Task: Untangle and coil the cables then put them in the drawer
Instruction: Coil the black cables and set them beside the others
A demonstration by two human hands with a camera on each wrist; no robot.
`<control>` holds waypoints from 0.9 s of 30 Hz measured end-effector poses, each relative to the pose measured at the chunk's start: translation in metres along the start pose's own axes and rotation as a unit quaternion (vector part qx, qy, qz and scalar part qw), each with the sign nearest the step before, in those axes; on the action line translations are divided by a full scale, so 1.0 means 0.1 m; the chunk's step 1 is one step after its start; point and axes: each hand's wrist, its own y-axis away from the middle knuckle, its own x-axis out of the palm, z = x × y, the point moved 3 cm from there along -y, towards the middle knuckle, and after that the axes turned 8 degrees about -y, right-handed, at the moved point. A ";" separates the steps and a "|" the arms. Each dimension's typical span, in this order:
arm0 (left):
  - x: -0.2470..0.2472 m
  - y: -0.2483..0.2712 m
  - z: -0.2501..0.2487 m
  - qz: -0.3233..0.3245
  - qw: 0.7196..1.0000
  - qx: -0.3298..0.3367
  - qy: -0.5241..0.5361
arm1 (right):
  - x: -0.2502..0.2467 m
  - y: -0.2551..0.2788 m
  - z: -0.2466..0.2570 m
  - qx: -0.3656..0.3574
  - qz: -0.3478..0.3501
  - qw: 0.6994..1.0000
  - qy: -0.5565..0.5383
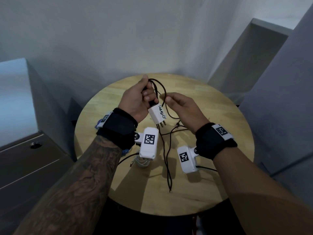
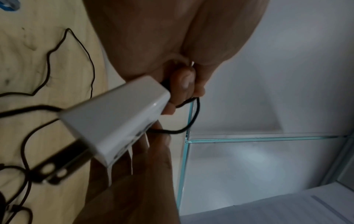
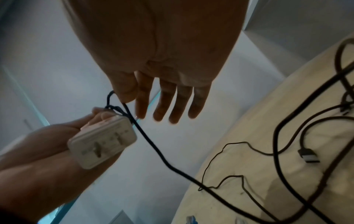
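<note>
A white plug-in charger [image 1: 157,114] [image 2: 114,118] [image 3: 102,141] hangs prongs down from my left hand [image 1: 144,97] [image 2: 184,84]. That hand grips the black plug end and a loop of the black cable [image 1: 166,153] above the round wooden table [image 1: 220,116]. My right hand [image 1: 166,99] [image 3: 130,104] is just right of it. It pinches the same cable between thumb and index finger, and its other fingers are straight. The cable drops from both hands onto the table and ends near the front edge.
More cables lie tangled on the table: a thin black one [image 1: 176,129] [image 3: 229,177], a USB plug [image 3: 308,154] and a white bundle [image 1: 142,162] under my left wrist. A grey cabinet with closed drawers [image 1: 25,167] stands at the left. Grey panels stand at the right.
</note>
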 end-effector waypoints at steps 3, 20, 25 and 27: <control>-0.02 0.00 0.01 -0.017 1.000 -0.010 0.002 | 0.03 0.03 0.08 0.008 0.027 0.997 -0.068; -0.15 -0.04 -0.08 -0.026 0.993 0.088 0.078 | 0.01 0.29 -0.01 0.090 0.116 0.974 0.175; -0.22 -0.10 -0.03 -0.111 0.980 0.165 0.014 | 0.06 0.35 0.16 0.056 0.150 0.964 0.213; -0.21 -0.07 -0.03 -0.127 0.953 0.212 -0.178 | 0.01 0.30 0.27 -0.013 0.074 0.982 0.174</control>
